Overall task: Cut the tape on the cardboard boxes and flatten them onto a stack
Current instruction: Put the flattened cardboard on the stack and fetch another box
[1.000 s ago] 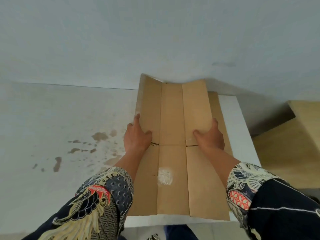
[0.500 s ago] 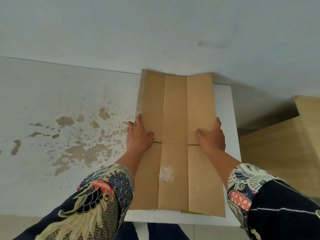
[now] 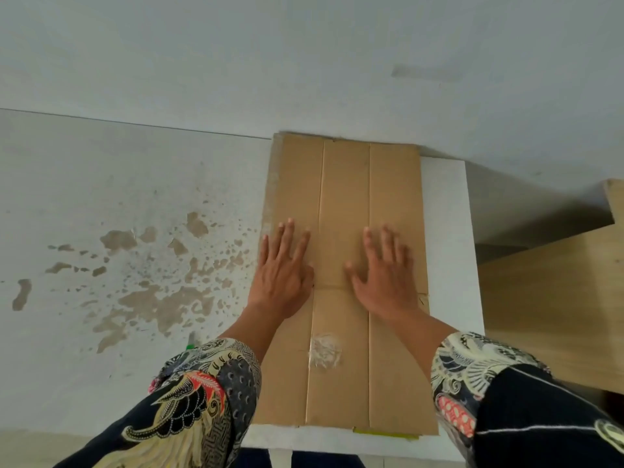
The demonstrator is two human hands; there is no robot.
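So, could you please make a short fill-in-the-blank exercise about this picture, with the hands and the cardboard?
1. Both hands press on a flattened ____ box.
2. The left hand and the right hand lie with fingers ____, gripping nothing.
3. The cardboard lies on a ____ table.
4. A scuffed whitish patch lies ____ the two forearms.

Missing words: cardboard; straight; white; between

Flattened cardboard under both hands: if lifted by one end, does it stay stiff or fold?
The cardboard will likely hinge rather than stay rigid: long creases and a cross fold by the left hand and right hand divide it into panels. It probably weighs little, being a thin sheet. It may slide easily on the smooth white table.
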